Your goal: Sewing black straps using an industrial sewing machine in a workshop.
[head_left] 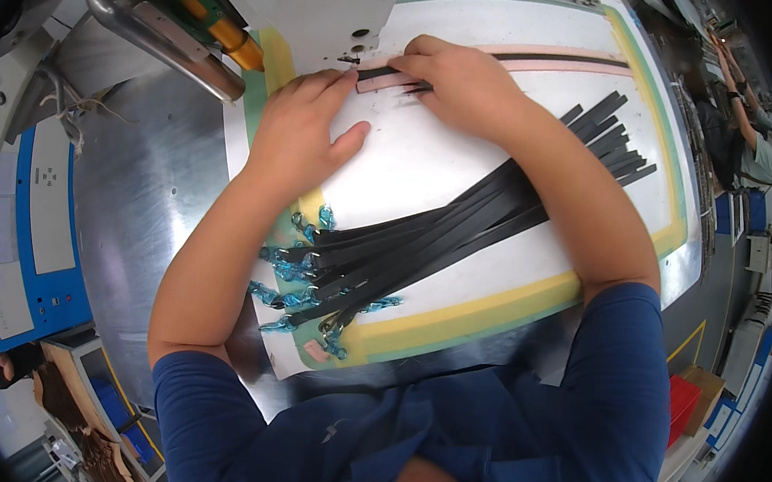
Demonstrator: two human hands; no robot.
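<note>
Under the white sewing machine head point(301, 4), my left hand point(309, 129) rests with fingers extended and slightly bent, thumb apart, their tips beside the near end of a black strap point(375, 74) lying along a pink guide strip point(557, 68). My right hand point(459, 87) pinches or presses that strap just to the right, fingers curled over it. Below both hands, a bundle of several black straps point(442, 232) crosses the white work board point(412, 151) diagonally. Its left ends carry blue-wrapped metal hardware point(292, 269). Yellow and green tape point(462, 321) borders the board.
A steel table point(139, 229) extends left, with a blue control panel point(53, 267) beyond. A metal cylinder point(190, 63) stands at the machine's left. Co-workers point(749, 126) point(3, 364) are at the far right and lower left. A red bin point(682, 405) sits at the right.
</note>
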